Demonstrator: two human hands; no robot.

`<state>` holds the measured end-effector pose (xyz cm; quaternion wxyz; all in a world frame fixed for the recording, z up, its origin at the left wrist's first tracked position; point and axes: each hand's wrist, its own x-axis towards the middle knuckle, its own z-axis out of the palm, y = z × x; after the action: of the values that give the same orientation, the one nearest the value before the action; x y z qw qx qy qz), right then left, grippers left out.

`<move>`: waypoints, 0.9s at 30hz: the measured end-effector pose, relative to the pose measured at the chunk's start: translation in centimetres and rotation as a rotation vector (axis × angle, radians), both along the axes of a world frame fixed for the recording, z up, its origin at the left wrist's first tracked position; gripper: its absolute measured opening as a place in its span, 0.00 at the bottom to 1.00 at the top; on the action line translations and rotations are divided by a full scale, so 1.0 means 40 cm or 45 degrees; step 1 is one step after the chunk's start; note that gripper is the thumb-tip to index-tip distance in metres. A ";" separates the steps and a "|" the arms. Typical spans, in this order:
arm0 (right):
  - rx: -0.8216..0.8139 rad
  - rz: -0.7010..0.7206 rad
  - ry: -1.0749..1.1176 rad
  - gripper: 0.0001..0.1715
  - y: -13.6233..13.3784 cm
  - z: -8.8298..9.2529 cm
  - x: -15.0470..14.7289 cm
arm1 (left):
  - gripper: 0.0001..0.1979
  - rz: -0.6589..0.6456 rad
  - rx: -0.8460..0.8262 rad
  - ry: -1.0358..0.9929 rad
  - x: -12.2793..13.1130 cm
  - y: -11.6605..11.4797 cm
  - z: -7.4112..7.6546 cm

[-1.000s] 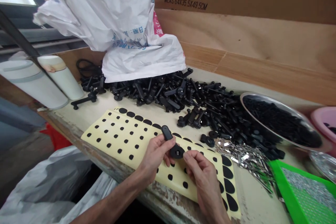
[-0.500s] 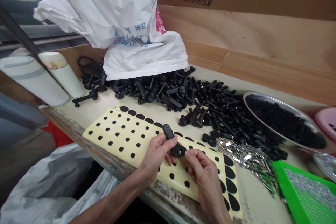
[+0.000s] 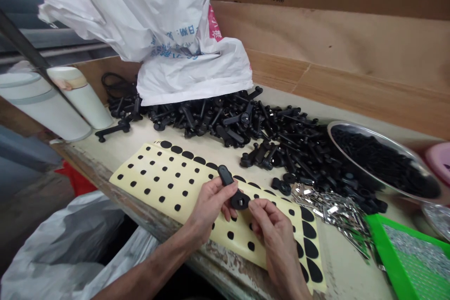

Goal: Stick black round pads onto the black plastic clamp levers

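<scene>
My left hand (image 3: pixel 213 206) is closed on a black plastic part (image 3: pixel 226 176), thumb on top across its middle. The part has a slim arm pointing up and a wide round end toward the right, with a small metal piece in its centre. My right hand (image 3: pixel 269 225) pinches at the edge of that round end, thumb and forefinger together. Both hands are above a pale yellow sticker sheet (image 3: pixel 147 180) with rows of small black dots and larger black rounds along its far and right edges.
Behind lies a heap of black parts (image 3: pixel 225 124) under a white sack (image 3: pixel 193 75). Metal strips (image 3: pixel 337 211), a steel bowl (image 3: pixel 333 131) of black pieces and a green tray (image 3: pixel 390 253) stand right. Two pale bottles (image 3: pixel 87 103) stand left. A white bag (image 3: pixel 59 248) hangs below the worn table edge.
The view has shifted very slightly. Both hands keep the same hold on the black part, with no visible movement of it.
</scene>
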<state>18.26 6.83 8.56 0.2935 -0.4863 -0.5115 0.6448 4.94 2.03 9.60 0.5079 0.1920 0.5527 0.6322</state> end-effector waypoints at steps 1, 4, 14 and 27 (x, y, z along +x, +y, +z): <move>0.001 -0.003 -0.002 0.21 0.000 0.000 0.000 | 0.16 0.000 0.006 0.001 0.000 0.000 0.000; 0.019 -0.011 -0.009 0.20 -0.003 -0.001 0.001 | 0.17 -0.003 0.019 0.007 0.000 -0.001 -0.001; 0.164 0.018 -0.022 0.19 -0.003 -0.013 0.002 | 0.17 -0.018 0.002 0.023 0.000 0.000 0.001; 0.384 0.061 -0.168 0.20 -0.009 0.000 0.001 | 0.17 -0.084 0.061 0.030 -0.008 -0.009 -0.001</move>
<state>18.32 6.47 8.55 0.3132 -0.4657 -0.6321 0.5343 4.63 1.66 9.57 0.5170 0.2297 0.5367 0.6260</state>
